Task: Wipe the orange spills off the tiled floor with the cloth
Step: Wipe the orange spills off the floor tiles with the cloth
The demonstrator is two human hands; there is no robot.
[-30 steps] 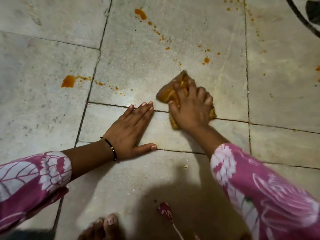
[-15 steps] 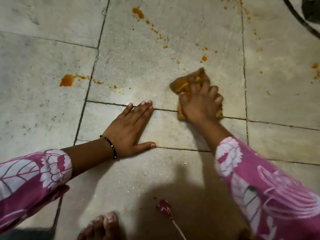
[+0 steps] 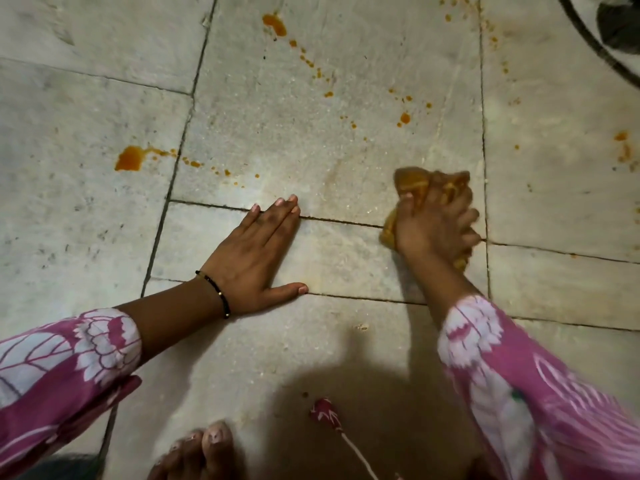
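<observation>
On the far left a big orange spill (image 3: 129, 158) sits on the tiled floor (image 3: 69, 220), with a trail of small drops running right from it. Next comes the left hand (image 3: 251, 263). It lies flat on the floor with its fingers straight and close together and the thumb stuck out to the side. It holds nothing; it just presses on the tiles. A thin black bracelet (image 3: 214, 293) goes round its wrist, and a pink sleeve (image 3: 62, 362) with white flowers covers the arm. Near the bottom, some bare toes (image 3: 204, 445) peek into view. Higher up in the middle, more orange drops (image 3: 275, 24) dot the floor. Further right is the right hand (image 3: 436, 223). Its fingers are curled over the cloth (image 3: 414, 183), which is bunched up and stained orange. The hand grips it and pushes it down on the floor, right where the lines between tiles meet. This hand looks a bit blurry. More small orange spots (image 3: 404, 117) lie above the cloth, and a few more far right.
</observation>
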